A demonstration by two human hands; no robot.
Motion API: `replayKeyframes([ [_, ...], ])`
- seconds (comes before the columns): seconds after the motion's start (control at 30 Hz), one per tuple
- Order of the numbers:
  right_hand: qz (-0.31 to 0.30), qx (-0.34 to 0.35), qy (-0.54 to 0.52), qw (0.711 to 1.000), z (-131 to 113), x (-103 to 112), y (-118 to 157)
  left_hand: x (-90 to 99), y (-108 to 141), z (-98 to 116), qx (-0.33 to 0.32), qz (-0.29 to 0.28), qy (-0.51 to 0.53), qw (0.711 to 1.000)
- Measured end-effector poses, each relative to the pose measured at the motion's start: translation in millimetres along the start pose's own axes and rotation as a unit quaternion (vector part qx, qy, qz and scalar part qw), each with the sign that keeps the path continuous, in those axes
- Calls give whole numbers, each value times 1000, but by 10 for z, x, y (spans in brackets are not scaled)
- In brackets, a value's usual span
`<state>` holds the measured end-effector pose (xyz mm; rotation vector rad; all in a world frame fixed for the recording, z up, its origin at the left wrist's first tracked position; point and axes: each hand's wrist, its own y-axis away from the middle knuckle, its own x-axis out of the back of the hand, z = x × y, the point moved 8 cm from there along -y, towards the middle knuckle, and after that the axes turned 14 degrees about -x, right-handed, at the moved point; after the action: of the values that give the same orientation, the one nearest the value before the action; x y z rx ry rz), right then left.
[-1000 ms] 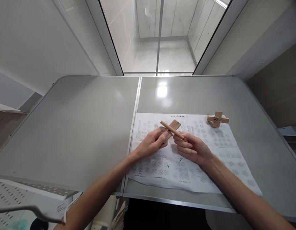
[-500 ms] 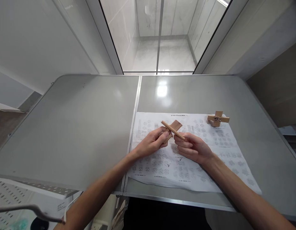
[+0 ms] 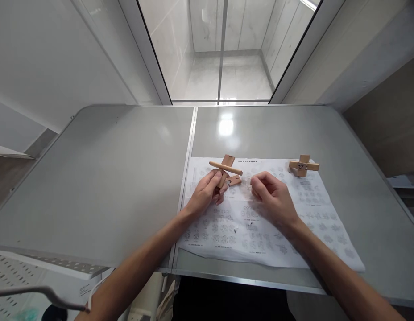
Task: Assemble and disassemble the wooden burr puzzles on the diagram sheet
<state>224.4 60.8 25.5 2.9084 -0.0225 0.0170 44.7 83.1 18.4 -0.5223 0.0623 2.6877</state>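
Observation:
My left hand [image 3: 209, 187] is closed round some wooden puzzle pieces. A flat piece [image 3: 228, 160] points up and away from that hand, and a slim wooden bar [image 3: 230, 169] lies crosswise over it. Below the bar, a notched wooden piece [image 3: 234, 180] sticks out to the right beside the left fingertips. Apart from these, to the right, my right hand [image 3: 272, 191] hovers over the paper, thumb and fingers drawn together with nothing visible in them. A printed sheet [image 3: 277, 236] with rows of small puzzle drawings is spread under both hands.
A cross-shaped wooden puzzle assembly [image 3: 302, 166] stands on the sheet's far right corner. The grey folding table [image 3: 126, 169] has a metal seam left of the sheet. At lower left are a white perforated surface [image 3: 13, 276] and a grey cable [image 3: 39, 290].
My right hand has let go of the bar and drawn away, its fingers closing. My left hand has shifted left with the pieces, and the notched piece now shows.

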Motion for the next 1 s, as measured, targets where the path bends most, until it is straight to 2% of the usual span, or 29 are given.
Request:
replayKeyframes([
  [0.07,46,95,123,987,-134,7,43,16,-3,7,0,14,9,1000],
  [0.17,37,197,258,945,-206,-122,84,22,-6,25,0,26,27,999],
  [0.27,-6,244,336,910,-155,-266,97,34,-12,35,4,37,40,999],
  [0.37,-34,254,371,893,-88,-336,96,46,-17,44,4,46,45,998],
  [0.87,-34,211,295,931,-96,-253,67,46,-11,55,15,58,54,997],
  [1.0,-25,147,216,965,-110,-163,36,41,-13,55,21,60,59,996],
])
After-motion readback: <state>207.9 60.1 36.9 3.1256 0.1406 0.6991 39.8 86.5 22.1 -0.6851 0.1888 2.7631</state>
